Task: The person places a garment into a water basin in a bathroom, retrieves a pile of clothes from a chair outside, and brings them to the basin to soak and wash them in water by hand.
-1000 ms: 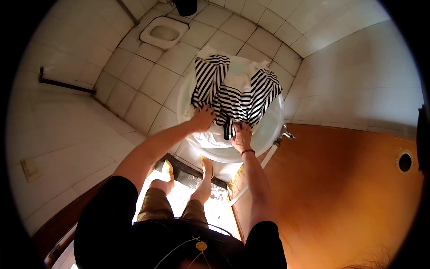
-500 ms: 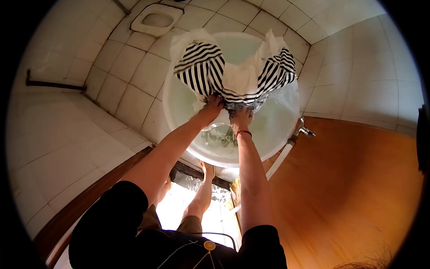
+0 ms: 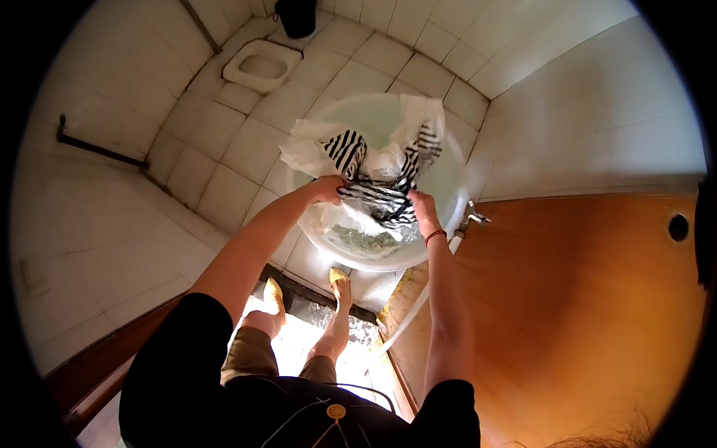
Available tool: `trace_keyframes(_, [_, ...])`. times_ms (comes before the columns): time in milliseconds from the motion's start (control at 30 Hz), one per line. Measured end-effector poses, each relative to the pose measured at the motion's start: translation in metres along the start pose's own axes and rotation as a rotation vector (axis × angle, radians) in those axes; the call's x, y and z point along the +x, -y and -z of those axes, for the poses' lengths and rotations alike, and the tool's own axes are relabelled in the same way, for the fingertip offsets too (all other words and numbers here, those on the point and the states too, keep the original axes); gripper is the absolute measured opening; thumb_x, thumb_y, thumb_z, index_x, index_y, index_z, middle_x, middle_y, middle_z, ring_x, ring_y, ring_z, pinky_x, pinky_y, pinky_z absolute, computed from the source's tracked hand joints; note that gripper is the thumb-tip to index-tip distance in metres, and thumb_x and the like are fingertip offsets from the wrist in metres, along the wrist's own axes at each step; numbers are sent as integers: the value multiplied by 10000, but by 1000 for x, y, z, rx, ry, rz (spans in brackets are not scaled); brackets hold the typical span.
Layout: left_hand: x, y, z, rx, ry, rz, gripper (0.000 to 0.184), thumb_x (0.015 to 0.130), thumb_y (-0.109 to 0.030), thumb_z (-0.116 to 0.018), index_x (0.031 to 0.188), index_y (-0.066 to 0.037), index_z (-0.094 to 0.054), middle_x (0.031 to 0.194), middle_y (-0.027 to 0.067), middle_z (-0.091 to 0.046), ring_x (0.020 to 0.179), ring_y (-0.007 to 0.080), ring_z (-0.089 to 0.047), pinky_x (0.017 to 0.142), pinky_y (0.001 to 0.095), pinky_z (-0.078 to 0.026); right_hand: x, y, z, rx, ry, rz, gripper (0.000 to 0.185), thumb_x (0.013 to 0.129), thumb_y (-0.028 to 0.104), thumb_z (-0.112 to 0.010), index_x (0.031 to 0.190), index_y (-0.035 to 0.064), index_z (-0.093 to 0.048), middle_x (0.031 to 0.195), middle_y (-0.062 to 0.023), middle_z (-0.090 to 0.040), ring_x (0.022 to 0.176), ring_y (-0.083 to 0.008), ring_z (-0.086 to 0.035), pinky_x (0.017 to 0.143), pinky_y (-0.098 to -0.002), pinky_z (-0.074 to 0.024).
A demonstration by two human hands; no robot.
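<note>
A black-and-white striped garment with white parts (image 3: 373, 193) hangs between my two hands, partly in a round white basin (image 3: 373, 265) of water. My left hand (image 3: 327, 190) has its fingers closed on the garment's left edge. On the opposite side my right hand (image 3: 423, 212), with a red bracelet at the wrist, grips the cloth. White, wet-looking portions of the garment bunch up at the far side and spread over the basin's left rim. The water (image 3: 362, 243) shows in front of the cloth, rippled and bright.
Right of the basin is a metal tap (image 3: 472, 215) on a white pipe, beside an orange-brown wooden panel (image 3: 567, 299). A squat toilet (image 3: 263, 66) and a black bucket (image 3: 297, 18) are at the back of the tiled floor (image 3: 231, 149). My feet (image 3: 340, 280) stand near the basin.
My hands have moved apart, and the garment between them has come lower and nearer, its striped part more bunched. The camera view has shifted, bringing the black bucket into fuller view.
</note>
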State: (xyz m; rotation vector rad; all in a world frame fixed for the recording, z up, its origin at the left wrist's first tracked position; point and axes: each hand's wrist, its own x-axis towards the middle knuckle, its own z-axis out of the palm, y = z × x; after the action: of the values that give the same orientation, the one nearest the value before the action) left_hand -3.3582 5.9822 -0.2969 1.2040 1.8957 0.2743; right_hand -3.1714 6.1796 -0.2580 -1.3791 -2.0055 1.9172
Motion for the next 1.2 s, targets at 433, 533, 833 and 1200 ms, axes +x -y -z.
trace_keyframes(433, [-211,-228,361,-510,-803,-525,94,784,-99,-617,811,-43,-547,655,-21,-502,626,72,-443,540,233,-376,-247,470,84,115,-188,688,362,787,249,-599,976,-59,-610,869,-114,-629,792,-153,-546,728,-269,-422])
trace_keyframes(533, [-233,-261,390,-408,-908,-607,235,763,-110,-581,599,-92,-415,565,-52,-378,542,52,-347,454,240,-278,-266,500,110,126,-77,725,355,843,208,-504,1130,5,-552,1041,-130,-592,867,-200,-594,759,-279,-471])
trace_keyframes(833, [-170,-207,292,-303,-697,-427,155,777,-87,-592,753,-57,-442,665,-2,-454,622,101,-398,537,268,-361,-177,365,90,-1075,117,565,511,612,395,-726,902,-15,-627,821,-154,-635,760,-236,-610,680,-325,-465])
trace_keyframes(1200, [-106,-123,149,-69,-422,-248,770,667,-61,-626,1316,-65,-211,1210,289,-335,1062,410,-432,876,429,-391,-121,147,31,-1344,-330,603,128,695,187,-548,767,125,-634,784,-91,-597,772,-284,-581,624,-422,-445])
